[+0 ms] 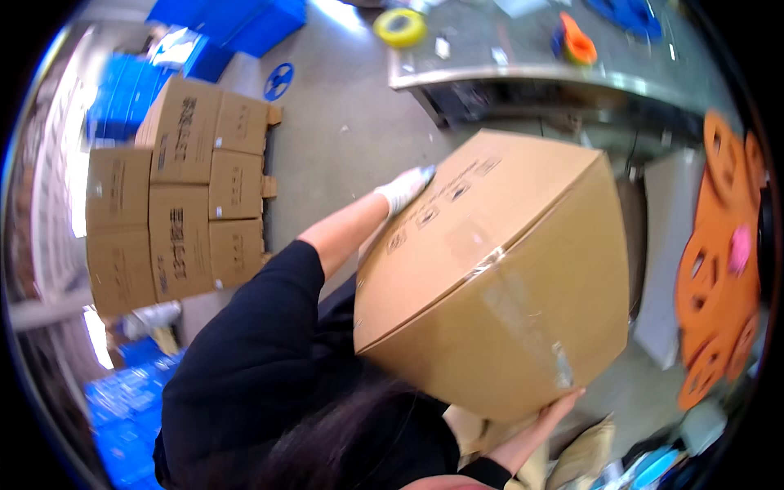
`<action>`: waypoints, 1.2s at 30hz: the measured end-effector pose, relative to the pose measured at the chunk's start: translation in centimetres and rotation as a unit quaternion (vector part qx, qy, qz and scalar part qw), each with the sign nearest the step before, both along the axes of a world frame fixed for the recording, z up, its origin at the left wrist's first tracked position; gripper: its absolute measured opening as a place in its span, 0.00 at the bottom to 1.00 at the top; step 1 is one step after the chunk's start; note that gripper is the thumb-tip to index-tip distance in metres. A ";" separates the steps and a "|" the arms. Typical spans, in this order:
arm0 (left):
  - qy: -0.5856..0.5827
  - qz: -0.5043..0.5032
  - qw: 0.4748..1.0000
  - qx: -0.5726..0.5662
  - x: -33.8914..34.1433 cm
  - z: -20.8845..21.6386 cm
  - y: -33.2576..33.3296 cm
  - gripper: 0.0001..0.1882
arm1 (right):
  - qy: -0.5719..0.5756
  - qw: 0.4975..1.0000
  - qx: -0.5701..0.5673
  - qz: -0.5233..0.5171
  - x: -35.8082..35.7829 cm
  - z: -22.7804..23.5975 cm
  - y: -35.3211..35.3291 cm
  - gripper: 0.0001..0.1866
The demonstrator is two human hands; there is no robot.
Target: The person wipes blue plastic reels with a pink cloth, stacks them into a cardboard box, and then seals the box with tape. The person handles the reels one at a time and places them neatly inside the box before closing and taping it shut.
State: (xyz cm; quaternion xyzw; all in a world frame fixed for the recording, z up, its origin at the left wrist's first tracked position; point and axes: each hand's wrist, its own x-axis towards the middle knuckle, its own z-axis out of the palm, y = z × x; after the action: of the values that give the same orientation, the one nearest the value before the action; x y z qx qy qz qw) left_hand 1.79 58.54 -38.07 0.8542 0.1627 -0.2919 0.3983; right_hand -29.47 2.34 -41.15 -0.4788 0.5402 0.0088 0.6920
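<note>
A large sealed cardboard box [531,302] is held up in front of my body, tilted, with clear tape over its seam and small dark printed marks on one face. My left hand [406,189], in a white glove, grips its far left edge; some of the fingers are hidden behind the carton. At the lower right, my right hand [559,406] supports the bottom edge from beneath, with most of its fingers out of sight under the box.
On the left, several cardboard boxes [180,224] stand stacked on a pallet, with blue crates [122,98] behind. A metal-edged workbench [523,73] at the top carries a yellow tape roll [400,28] and an orange tape dispenser [578,41]. Orange cut-out panels [714,269] stand right.
</note>
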 end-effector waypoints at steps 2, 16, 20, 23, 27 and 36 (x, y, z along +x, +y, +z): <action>0.020 0.140 0.984 -0.104 -6.7 4.3 3.0 0.33 | 0.056 0.993 -0.082 0.070 4.2 8.9 -0.6 0.37; 0.056 0.592 0.672 -0.443 -39.6 15.3 17.3 0.27 | 0.089 0.582 -0.504 0.633 18.7 32.7 18.3 0.38; 0.025 0.617 0.665 -0.420 -43.5 15.0 24.9 0.27 | 0.019 0.569 -0.488 0.662 20.4 32.9 26.8 0.39; -0.002 0.619 0.678 -0.396 -45.4 14.2 29.9 0.27 | -0.003 0.573 -0.494 0.654 21.2 34.4 35.2 0.39; -0.086 0.589 0.719 -0.359 -41.5 14.6 38.2 0.30 | -0.047 0.586 -0.518 0.622 24.7 35.4 41.2 0.37; -0.194 0.470 0.827 -0.239 -20.4 19.2 60.7 0.32 | -0.167 0.787 -0.328 0.495 37.2 33.1 55.9 0.35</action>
State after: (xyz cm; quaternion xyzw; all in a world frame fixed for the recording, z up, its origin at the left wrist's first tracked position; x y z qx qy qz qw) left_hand -18.63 119.20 -18.89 0.5917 0.3886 0.0728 0.7025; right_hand 7.75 58.25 -8.01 -0.8728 0.0756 0.0928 0.4732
